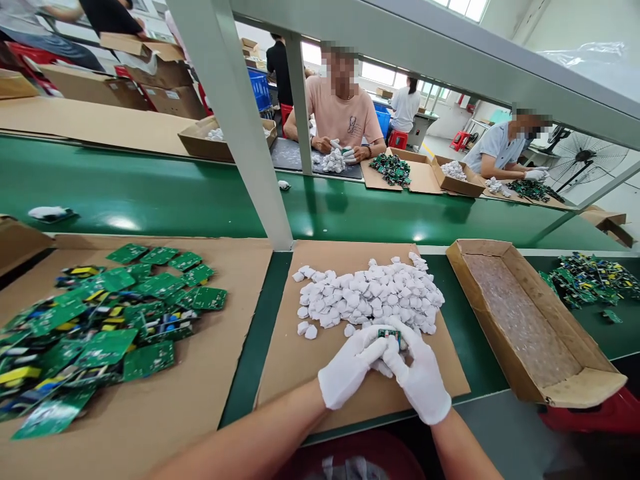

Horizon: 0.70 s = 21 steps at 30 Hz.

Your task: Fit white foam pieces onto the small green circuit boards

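Both my hands wear white gloves and meet over the front of a cardboard sheet point(285, 360). Between their fingertips is a small green circuit board point(389, 335), mostly covered by the gloves. My left hand point(353, 363) grips it from the left, and my right hand point(417, 370) closes on it from the right. Just beyond the fingers lies a wide heap of small white rounded pieces point(370, 293); a few stray ones sit at its left edge. Some white material shows beneath the fingers, but I cannot tell whether it is held.
Many circuit boards point(105, 320) are piled on cardboard at left. An open cardboard box point(520, 320) stands at right, beside more small boards point(590, 280). A metal post point(250, 133) rises ahead before the green conveyor belt point(200, 193). Co-workers point(345, 110) sit across it.
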Motion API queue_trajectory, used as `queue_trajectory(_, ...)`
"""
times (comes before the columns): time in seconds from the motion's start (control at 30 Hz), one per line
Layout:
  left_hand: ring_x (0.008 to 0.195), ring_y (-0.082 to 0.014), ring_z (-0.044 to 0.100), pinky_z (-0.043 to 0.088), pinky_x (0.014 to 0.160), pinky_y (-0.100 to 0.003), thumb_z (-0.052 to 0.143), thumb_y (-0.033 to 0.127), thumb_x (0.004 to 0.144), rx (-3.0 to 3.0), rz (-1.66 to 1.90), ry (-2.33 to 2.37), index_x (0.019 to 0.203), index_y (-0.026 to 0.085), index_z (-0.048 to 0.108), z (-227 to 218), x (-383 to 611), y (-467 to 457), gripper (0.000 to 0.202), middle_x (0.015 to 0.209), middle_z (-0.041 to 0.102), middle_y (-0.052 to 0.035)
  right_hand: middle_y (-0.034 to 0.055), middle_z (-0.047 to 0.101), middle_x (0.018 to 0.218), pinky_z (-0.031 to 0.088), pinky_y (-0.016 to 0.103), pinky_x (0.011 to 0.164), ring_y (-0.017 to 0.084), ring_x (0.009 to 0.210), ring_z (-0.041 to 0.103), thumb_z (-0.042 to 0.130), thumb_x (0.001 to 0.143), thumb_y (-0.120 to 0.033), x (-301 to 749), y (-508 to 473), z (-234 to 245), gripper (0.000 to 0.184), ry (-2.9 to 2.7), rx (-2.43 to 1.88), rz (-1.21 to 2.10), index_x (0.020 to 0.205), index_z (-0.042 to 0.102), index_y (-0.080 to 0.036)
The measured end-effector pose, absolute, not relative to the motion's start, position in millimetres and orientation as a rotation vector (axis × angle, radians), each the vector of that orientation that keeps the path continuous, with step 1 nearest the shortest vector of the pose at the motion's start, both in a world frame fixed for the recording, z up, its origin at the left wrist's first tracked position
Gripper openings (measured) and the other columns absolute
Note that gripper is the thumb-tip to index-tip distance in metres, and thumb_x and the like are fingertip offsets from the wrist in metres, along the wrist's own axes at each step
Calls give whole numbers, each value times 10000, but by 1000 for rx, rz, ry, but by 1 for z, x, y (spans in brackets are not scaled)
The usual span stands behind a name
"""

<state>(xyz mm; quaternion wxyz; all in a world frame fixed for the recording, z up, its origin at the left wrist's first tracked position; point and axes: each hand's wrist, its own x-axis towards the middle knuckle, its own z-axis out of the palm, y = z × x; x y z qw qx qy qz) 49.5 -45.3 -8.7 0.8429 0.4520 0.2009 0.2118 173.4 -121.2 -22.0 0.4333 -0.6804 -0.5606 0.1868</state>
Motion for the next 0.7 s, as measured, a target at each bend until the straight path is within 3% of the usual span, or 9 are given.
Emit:
queue_trajectory(0.17, 708, -145, 528, 458, 662, -266, 586, 405, 780, 989, 479, 500, 835, 144, 635, -14, 49, -46, 271, 768, 583, -36, 86, 692, 1006, 553, 284, 730, 212, 864, 659, 580, 794, -291, 172, -121, -27, 343, -1405, -1744, 295, 1115, 619, -177)
queue_trajectory(0.3, 679, -159, 599, 482, 587, -257, 554, 457, 796, 818, 347, 369, 959, 135, 610, -24, 54, -45, 365, 805, 606, -71, 41, 702, 998, 553, 263, 740, 189, 860, 664, 509, 867, -355, 180, -121, -21, 297, -1323, -1657, 657, 1095, 632, -210)
queue_trajectory(0.53, 757, -174, 661, 494, 608, -214, 669, 335, 744, 597, 292, 322, 1008, 165, 590, -27, 52, -46, 324, 876, 605, -61, 35, 649, 1145, 507, 316, 888, 219, 1081, 586, 460, 894, -412, 182, -122, -8, 370, -1264, -1585, 793, 1187, 587, -226)
queue_trajectory(0.7, 699, -139, 638, 508, 624, -243, 682, 339, 732, 550, 303, 282, 1072, 181, 570, -30, 48, -50, 391, 894, 623, -65, 63, 676, 1083, 523, 287, 828, 212, 974, 636, 483, 879, -412, 177, -126, -8, 445, -1296, -1731, 734, 1260, 531, -188)
